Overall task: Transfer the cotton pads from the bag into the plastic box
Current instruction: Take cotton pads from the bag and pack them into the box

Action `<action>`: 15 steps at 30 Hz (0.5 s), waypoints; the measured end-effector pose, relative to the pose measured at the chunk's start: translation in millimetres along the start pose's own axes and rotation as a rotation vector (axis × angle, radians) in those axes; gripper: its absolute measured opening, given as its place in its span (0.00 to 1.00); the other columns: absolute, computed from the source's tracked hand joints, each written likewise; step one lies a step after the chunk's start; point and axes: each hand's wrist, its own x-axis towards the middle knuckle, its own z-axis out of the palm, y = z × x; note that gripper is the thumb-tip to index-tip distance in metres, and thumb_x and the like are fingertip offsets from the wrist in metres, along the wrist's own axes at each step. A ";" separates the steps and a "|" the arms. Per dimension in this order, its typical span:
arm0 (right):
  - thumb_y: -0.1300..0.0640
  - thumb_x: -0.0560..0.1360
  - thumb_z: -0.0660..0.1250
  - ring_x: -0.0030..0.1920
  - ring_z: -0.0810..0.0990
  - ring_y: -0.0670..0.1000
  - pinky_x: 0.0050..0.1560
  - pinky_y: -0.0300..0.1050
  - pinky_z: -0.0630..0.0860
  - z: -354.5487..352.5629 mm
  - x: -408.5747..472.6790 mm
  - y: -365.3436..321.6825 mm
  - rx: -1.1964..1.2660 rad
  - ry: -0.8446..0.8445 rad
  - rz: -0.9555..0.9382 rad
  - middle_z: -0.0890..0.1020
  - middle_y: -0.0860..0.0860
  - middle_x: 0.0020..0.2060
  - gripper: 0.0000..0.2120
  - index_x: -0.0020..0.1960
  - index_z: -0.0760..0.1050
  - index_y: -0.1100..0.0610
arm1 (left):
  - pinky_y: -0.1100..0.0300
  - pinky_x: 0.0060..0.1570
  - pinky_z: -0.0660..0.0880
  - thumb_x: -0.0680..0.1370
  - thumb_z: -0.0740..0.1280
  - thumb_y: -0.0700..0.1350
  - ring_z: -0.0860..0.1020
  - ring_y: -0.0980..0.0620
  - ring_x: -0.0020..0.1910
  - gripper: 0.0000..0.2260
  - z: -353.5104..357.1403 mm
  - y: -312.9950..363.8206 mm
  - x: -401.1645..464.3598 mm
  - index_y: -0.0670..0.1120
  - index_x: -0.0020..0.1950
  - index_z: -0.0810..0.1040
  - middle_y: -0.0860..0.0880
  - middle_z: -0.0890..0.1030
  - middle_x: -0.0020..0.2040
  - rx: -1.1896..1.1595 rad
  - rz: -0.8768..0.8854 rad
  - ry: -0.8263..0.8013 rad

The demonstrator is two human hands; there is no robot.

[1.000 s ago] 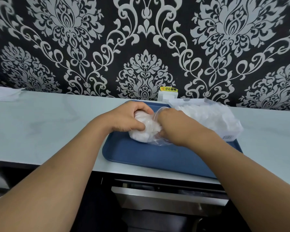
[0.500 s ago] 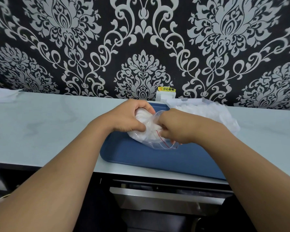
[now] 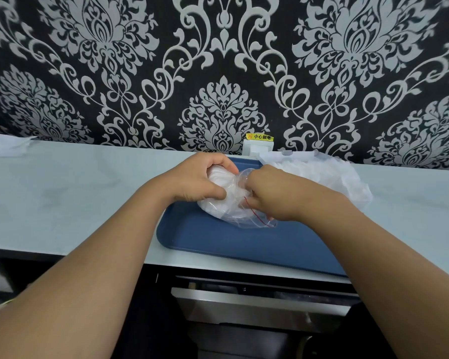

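Observation:
A clear zip bag (image 3: 233, 208) with a red seal line, full of white cotton pads, rests on the blue tray (image 3: 244, 244). My left hand (image 3: 200, 180) grips the bag's closed end from the left. My right hand (image 3: 270, 195) holds the bag's open mouth, its fingertips hidden in the plastic. Behind my right hand stands the clear plastic box (image 3: 319, 174), filled with white cotton pads, its lid tilted open at the back.
The tray lies on a pale counter (image 3: 75, 193) against a black-and-silver patterned wall. A white socket with a yellow label (image 3: 258, 145) is on the wall behind the tray. A white cloth (image 3: 8, 145) lies far left. Below the counter edge is a steel appliance.
The bag's mouth with its red seal line has been pulled out lower right under my right hand. Both hands stay on the bag in about the same place.

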 end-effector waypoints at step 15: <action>0.55 0.71 0.70 0.44 0.80 0.57 0.40 0.45 0.71 24.4 15.6 -2.1 -0.095 0.344 0.202 0.79 0.52 0.49 0.14 0.56 0.77 0.54 | 0.57 0.53 0.81 0.70 0.75 0.35 0.83 0.51 0.52 0.17 -10.1 -11.8 2.9 0.50 0.56 0.82 0.52 0.85 0.53 -0.091 -0.034 0.062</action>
